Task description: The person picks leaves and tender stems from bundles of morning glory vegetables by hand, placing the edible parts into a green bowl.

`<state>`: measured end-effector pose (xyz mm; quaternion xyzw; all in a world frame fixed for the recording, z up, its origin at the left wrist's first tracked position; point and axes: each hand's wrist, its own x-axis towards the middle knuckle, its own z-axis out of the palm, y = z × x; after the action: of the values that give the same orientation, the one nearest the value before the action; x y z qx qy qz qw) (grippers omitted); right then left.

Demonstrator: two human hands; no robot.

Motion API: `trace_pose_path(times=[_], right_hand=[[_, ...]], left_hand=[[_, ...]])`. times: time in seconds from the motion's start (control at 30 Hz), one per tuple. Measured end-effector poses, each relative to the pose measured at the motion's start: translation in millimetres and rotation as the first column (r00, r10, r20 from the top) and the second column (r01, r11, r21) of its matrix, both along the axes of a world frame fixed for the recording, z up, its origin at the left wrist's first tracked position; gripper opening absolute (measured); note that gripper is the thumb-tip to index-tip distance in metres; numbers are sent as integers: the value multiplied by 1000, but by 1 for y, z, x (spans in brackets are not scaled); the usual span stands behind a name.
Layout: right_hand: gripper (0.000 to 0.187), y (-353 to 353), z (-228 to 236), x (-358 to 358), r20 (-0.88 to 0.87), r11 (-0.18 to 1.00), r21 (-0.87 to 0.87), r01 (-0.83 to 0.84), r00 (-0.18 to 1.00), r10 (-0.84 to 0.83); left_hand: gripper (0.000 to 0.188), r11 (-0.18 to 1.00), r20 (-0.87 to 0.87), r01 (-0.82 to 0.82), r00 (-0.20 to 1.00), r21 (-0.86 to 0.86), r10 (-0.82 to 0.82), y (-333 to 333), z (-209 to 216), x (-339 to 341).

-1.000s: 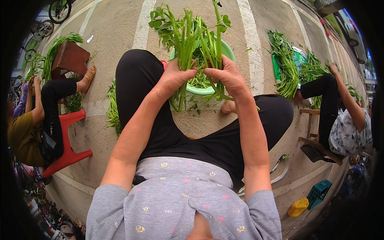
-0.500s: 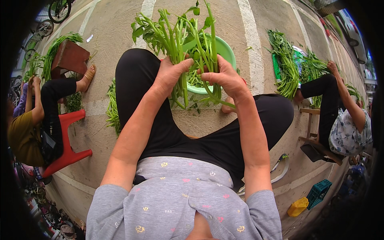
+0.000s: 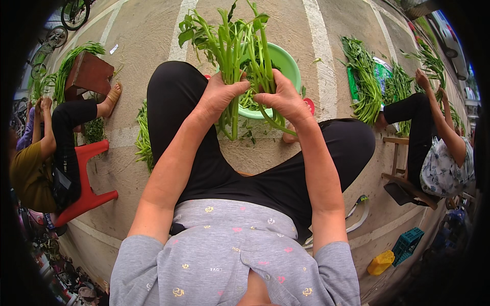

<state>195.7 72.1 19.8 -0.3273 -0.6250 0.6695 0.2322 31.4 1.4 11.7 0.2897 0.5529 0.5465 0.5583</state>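
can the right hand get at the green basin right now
Probably yes: the right hand looks close to the green basin, and nothing visible blocks the basin's right side, but the hand grips green stems, so might need freeing first.

I note on the paving (image 3: 145,30): green basin (image 3: 294,71) centrally; leafy greens (image 3: 143,137) to its left; teal crate (image 3: 407,244) toward the paving's right edge.

Leafy green stalks (image 3: 223,51) partly hiding the green basin (image 3: 291,69), a bicycle wheel (image 3: 75,14) running off the upper edge
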Motion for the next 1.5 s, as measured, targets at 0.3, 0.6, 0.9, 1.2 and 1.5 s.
trace_pose_path(times=[0.3, 0.6, 0.9, 1.2, 1.5], right_hand=[[48, 2, 12, 4, 2, 999, -42, 18, 1000, -18], [46, 0, 8, 2, -8, 999, -41, -13, 1000, 13], [45, -1, 6, -1, -15, 1000, 10, -19, 1000, 20], [42, -1, 11, 2, 10, 999, -14, -28, 1000, 28], [42, 0, 9, -3, -52, 999, -47, -15, 999, 13]], left_hand=[[22, 996, -192, 86, 977, -23, -89, 0, 3, 5], [20, 999, -117, 18, 993, -37, -22, 0, 0, 5], [24, 998, 125, 15, 992, -64, -7, -2, 0, -1], [25, 988, 189, -139, 971, -68, 150, 5, -2, -7], [28, 993, 92, 110, 990, -45, -106, 5, 9, 3]])
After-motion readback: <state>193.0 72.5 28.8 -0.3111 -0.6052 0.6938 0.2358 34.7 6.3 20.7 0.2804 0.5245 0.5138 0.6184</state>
